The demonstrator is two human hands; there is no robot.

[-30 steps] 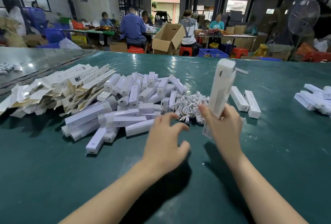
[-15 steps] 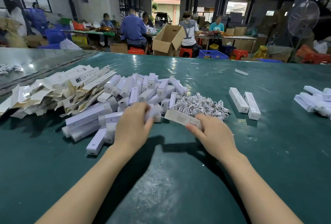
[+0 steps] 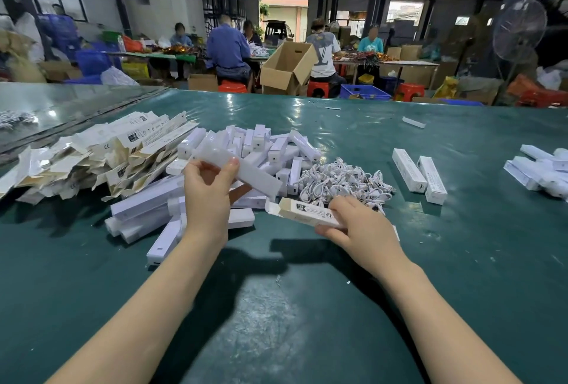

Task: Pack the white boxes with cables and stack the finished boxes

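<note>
Head view: the left hand (image 3: 209,199) is raised above the dark green tabletop (image 3: 307,306), thumb and fingers curled round one end of a long translucent white plastic tray (image 3: 246,173). The tray is motion-blurred and slants down to the right, its free end over the heap behind. The right hand (image 3: 365,230) grips a long white printed cardboard box (image 3: 307,214) near its right end, fingers curled over the top and thumb below. This box lies almost level just above the tabletop, with the flap at its left end open and facing the left hand. Tray and box are near each other but apart. Behind the left hand is a loose heap of white rectangular inserts (image 3: 276,150), long and short, lying at all angles. Left of that heap is a pile of flattened white printed cartons (image 3: 101,153) with brown inner faces showing. Just behind the right hand is a mound of coiled white cables (image 3: 344,179). Further right, two closed white boxes (image 3: 408,170) lie side by side. A separate cluster of white boxes (image 3: 544,168) sits at the right edge, well apart. One small white piece (image 3: 413,122) lies alone toward the far side. In the background are seated people at tables, an open brown cardboard carton (image 3: 289,67) and a pedestal fan (image 3: 519,30).
</note>
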